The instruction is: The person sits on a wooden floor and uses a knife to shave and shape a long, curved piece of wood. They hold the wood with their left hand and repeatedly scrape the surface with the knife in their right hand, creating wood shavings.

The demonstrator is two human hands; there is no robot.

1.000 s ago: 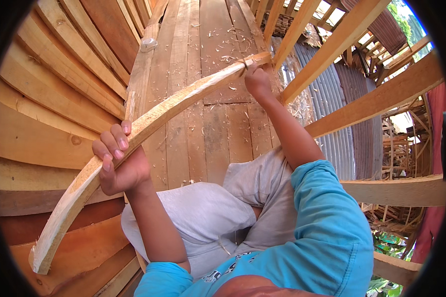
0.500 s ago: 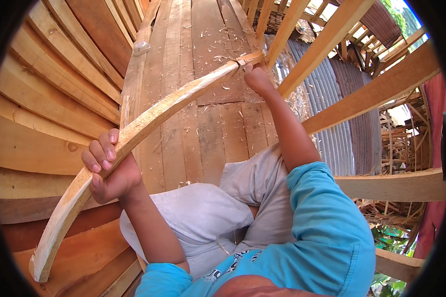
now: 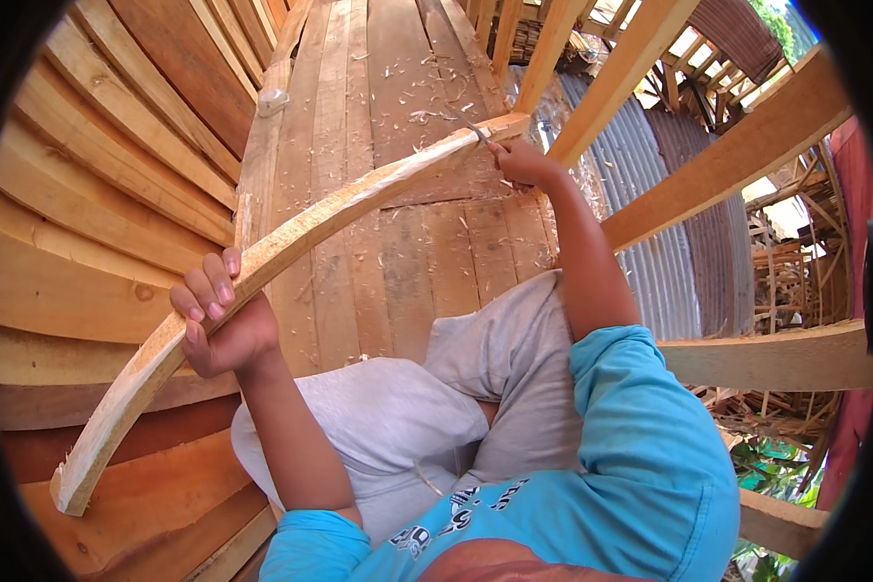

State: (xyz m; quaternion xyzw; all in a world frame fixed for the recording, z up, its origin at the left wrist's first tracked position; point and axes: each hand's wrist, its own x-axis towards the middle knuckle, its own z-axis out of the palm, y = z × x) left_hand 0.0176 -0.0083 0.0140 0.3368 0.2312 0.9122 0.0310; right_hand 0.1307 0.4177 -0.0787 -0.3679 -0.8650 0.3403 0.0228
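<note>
1. Plank floor (image 3: 405,257), running lengthwise.
2. Long wooden strip (image 3: 306,229), slanting above the floor.
3. Left hand (image 3: 227,328), wrapped around the strip's nearer portion.
4. Right hand (image 3: 526,163), clenched beside the strip's far end.
5. Thin tool (image 3: 473,127), grasped in right hand, crossing the strip.

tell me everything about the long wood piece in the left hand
The long wood piece is pale yellow, with rough, whitish stretches and a splinter at its lower-left end. It runs slantwise to the upper right, looking bowed, perhaps through the lens. The left hand grips it; a thin tool in the right hand meets it near the far end.
</note>
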